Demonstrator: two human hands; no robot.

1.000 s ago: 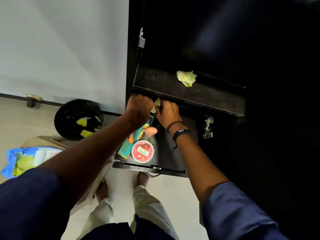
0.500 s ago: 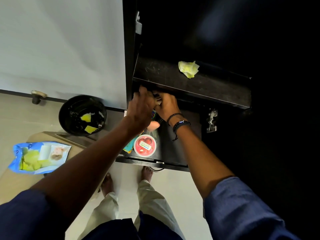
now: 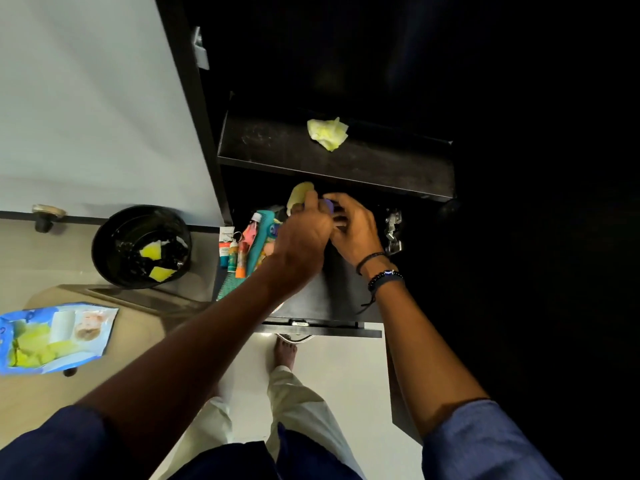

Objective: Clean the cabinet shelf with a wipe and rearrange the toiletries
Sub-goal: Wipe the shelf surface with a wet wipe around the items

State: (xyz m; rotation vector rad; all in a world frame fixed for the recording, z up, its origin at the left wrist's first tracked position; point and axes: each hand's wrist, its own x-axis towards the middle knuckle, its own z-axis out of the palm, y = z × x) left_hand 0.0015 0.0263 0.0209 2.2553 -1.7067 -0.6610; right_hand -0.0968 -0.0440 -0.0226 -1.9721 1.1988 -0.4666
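Both hands meet over the far part of the lower shelf [image 3: 332, 292] of the dark cabinet; the left hand [image 3: 304, 237] pinches a yellow-green wipe [image 3: 299, 195] in its curled fingers, the wipe sticking out on the far side of the knuckles just under the front edge of the upper shelf [image 3: 277, 147]; the right hand [image 3: 353, 230], with bands at its wrist, curls its fingers round a small purple object [image 3: 329, 205], which sits between the two hands and touches both; what the object is cannot be told.

On the upper shelf lies a second, crumpled wipe [image 3: 327, 133], near the middle and apart from the hands; pale smears show on the shelf surface left of it.

At the left end of the lower shelf the toiletries lie packed side by side: a white and teal tube [image 3: 225, 245], an orange tube [image 3: 240, 258], a pink tube [image 3: 251, 233] and a teal comb [image 3: 263, 237], partly hidden under the left forearm; a metal hinge [image 3: 393, 232] shows on the cabinet wall to the right of the right hand.

On the floor to the left stands a black bin [image 3: 142, 247] with yellow wipes in it; nearer, a blue wipes packet [image 3: 52, 336] lies on a tan surface [image 3: 138, 341].
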